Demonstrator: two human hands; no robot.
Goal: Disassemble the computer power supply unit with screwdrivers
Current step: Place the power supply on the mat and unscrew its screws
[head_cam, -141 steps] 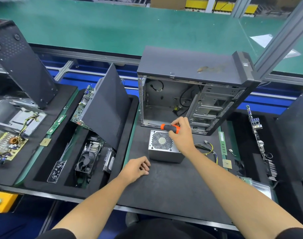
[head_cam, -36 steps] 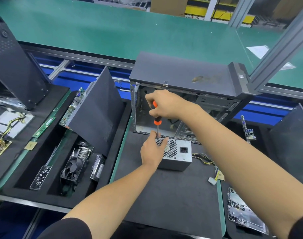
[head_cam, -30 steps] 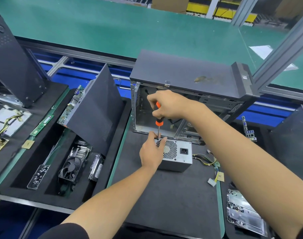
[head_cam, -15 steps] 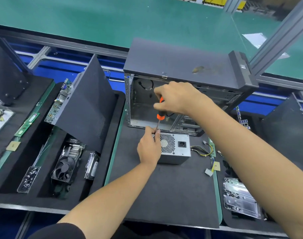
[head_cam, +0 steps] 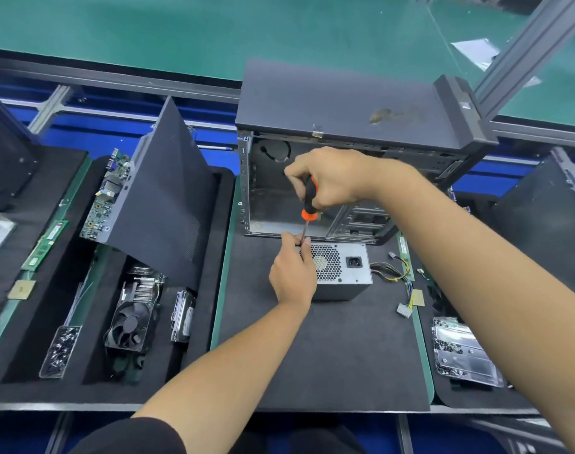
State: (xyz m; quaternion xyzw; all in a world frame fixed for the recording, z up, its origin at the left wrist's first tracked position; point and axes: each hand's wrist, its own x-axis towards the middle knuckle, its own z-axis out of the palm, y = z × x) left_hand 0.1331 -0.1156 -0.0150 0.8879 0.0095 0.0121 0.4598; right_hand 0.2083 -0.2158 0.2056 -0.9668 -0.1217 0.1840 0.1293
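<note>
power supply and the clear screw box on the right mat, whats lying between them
In the head view, the power supply and the clear screw box are separated by the supply's loose cable bundle with its white connector, then the mat's green edge.

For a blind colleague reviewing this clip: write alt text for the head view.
A person's right hand holds an orange-and-black screwdriver upright, tip at the top corner of a grey power supply on a black mat. The left hand steadies the shaft and that corner. An open computer case stands behind, and trays of parts lie on both sides.
</note>
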